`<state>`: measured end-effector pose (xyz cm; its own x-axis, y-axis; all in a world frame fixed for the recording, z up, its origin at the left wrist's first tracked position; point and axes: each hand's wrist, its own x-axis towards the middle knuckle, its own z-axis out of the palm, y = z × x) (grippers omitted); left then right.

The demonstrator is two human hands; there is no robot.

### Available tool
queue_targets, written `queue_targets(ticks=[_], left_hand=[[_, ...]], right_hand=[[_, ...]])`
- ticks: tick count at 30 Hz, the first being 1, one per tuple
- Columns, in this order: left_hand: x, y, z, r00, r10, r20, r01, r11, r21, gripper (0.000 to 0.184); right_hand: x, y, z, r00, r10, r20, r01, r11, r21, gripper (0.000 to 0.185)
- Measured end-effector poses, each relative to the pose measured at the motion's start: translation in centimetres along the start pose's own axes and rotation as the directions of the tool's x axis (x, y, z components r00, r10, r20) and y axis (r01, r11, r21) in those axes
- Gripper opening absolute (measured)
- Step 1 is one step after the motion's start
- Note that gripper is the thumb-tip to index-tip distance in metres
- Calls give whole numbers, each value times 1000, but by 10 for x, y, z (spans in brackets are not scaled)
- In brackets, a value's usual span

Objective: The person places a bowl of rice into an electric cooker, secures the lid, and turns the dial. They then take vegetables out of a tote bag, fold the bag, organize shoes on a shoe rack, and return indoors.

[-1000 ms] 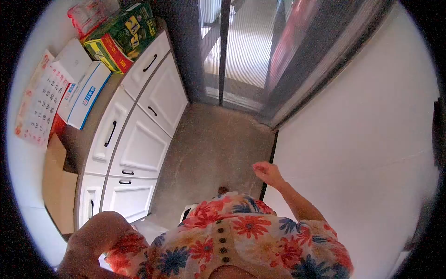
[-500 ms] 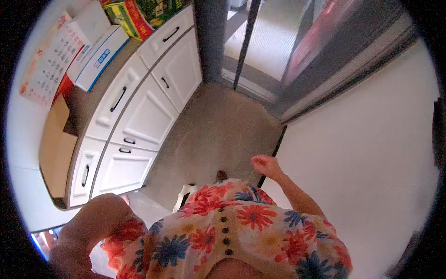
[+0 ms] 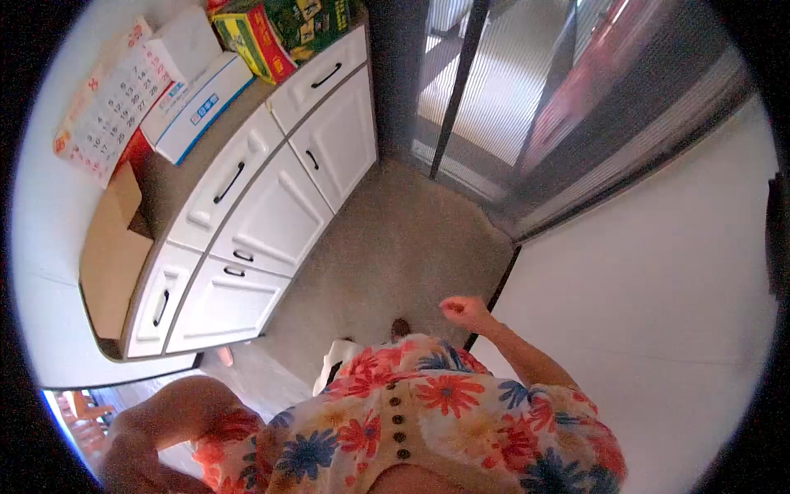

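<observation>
While holding the right hand (image 3: pixel 466 312) in a loose fist beside the smooth white wall (image 3: pixel 642 272), bending the left arm (image 3: pixel 185 407) from a flowered sleeve (image 3: pixel 226 440); cannot tell the left hand's grip; facing panelled cabinets (image 3: pixel 262 202), matte brown floor (image 3: pixel 395 239), finely ribbed screen (image 3: pixel 518 74).

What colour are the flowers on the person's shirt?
The flowers are mostly red and dark blue; they show best in the head view.

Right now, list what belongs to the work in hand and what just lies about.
Likely part of the work:
right hand, loosely curled, nothing clearly held
white wall, beside it

Apparently just lying about:
calendar
blue-edged box
green box
cardboard box
</observation>
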<state>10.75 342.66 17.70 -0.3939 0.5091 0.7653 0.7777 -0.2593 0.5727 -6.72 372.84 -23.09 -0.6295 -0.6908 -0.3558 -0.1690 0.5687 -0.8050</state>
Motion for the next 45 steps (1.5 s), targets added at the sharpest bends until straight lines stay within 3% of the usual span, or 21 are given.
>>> queue_targets(ticks=[2,4,5,6,7,9,10,12,15,16,18,19,21,23,24,27,30,33,36,39,45], left_hand=[[-10,-4,-3,996,-82,-45,84,996,36,33],[-32,-12,2,935,-259,-244,292,950,111,31],[-52,-19,8,814,-376,-442,472,873,127,31],[-77,-31,17,559,-434,-707,633,774,25,30],[-74,-39,-15,550,-711,-438,834,495,243,11],[-135,-74,-12,93,-788,-609,943,266,-200,37],[-174,-89,-10,38,-797,-603,923,259,-283,39],[-248,-105,6,-240,-778,-580,931,-15,-365,39],[-345,-116,50,-464,-729,-503,878,-303,-371,37],[-384,-118,67,-425,-823,-376,854,-227,-469,36],[-436,-120,102,-367,-875,-316,882,-218,-418,36],[-445,-122,117,-371,-851,-371,922,-291,-255,36],[-440,-120,142,-474,-781,-407,880,-433,-195,37],[-420,-117,150,-644,-688,-335,761,-531,-372,37],[-433,-116,161,-635,-683,-362,770,-518,-373,38],[-444,-112,177,-657,-666,-353,748,-514,-420,40],[-461,-106,198,-724,-610,-322,665,-492,-562,41],[-492,-100,224,-668,-600,-441,742,-582,-332,39],[-478,-91,227,-808,-475,-349,581,-542,-607,37],[-490,-88,235,-833,-451,-320,537,-523,-662,36],[-509,-90,242,-758,-504,-414,634,-417,-651,37]], right_hand=[[3,-14,-1,999,-10,42,11,1000,-8,25],[8,-14,4,995,-50,90,52,999,-10,27],[12,-3,12,989,-86,120,88,996,-8,28],[14,4,18,981,-122,152,124,992,-5,29],[12,2,20,973,-134,191,135,991,6,28],[8,-7,20,945,-163,284,163,986,21,28],[3,-12,22,940,-132,313,135,991,13,28],[-4,-17,26,919,-73,388,86,996,-16,28],[-7,20,50,920,-46,390,70,996,-47,28],[-5,21,48,902,-20,430,38,999,-35,29],[0,15,45,850,29,525,-17,999,-28,32],[3,15,46,846,37,532,-55,998,17,32],[8,19,48,835,63,546,-137,986,96,32],[20,33,57,835,89,543,-163,982,90,31],[23,36,62,842,106,529,-182,979,93,31],[38,-30,42,829,103,549,-44,992,-119,29],[61,-8,60,811,2,585,-4,1000,2,29],[70,-24,62,811,6,585,34,998,-57,28],[70,-68,53,774,67,630,96,971,-221,26],[72,-52,62,749,60,660,74,982,-173,29],[77,-39,77,728,176,663,39,954,-296,23]])
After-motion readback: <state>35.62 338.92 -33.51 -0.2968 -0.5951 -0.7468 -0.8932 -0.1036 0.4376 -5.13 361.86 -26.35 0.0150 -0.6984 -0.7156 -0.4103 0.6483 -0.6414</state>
